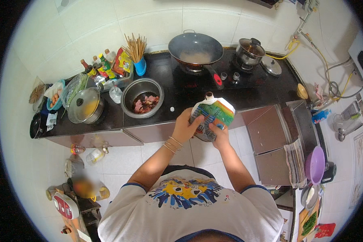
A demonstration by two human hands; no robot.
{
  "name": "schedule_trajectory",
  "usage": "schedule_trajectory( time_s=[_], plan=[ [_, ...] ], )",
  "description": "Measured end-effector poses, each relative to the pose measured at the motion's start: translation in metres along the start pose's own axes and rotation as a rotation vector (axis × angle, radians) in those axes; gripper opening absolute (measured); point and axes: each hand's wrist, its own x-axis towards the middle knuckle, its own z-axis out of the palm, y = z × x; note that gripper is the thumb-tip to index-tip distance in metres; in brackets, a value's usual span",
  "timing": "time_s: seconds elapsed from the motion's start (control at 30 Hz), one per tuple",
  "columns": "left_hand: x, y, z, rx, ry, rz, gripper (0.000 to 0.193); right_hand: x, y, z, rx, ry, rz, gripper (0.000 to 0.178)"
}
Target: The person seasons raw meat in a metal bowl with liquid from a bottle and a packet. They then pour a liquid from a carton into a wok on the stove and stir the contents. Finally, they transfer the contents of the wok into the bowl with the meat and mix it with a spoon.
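Printed pouch [213,111]: I see it held near the counter [252,94].
Left hand [185,124]: fingers grasping its left side.
Right hand [221,136]: fingers grasping its lower right.

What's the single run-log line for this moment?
left hand: holding spouted pouch | right hand: holding same pouch | spout: toward wok | wok: on burner | steel bowl: on counter, pink meat inside
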Motion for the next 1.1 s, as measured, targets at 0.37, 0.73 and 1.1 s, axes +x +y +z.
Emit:
schedule_trajectory(
  time_s=[0.37, 0.73, 1.1],
  plan=[
    [0.038, -0.021, -0.005, -0.031, -0.026, 0.064, 0.031, 0.03, 0.019, 0.011, -0.169, 0.227, -0.169, 0.033],
    [0.036, -0.049, -0.032, -0.126, 0.07, 0.012, 0.028, 0.048, 0.04, 0.044, -0.304, 0.226, -0.092, 0.033],
    [-0.007, -0.116, -0.092, -0.292, 0.394, -0.447, 0.031, 0.099, 0.118, 0.095, -0.734, -0.094, 0.132, 0.024]
  ],
)
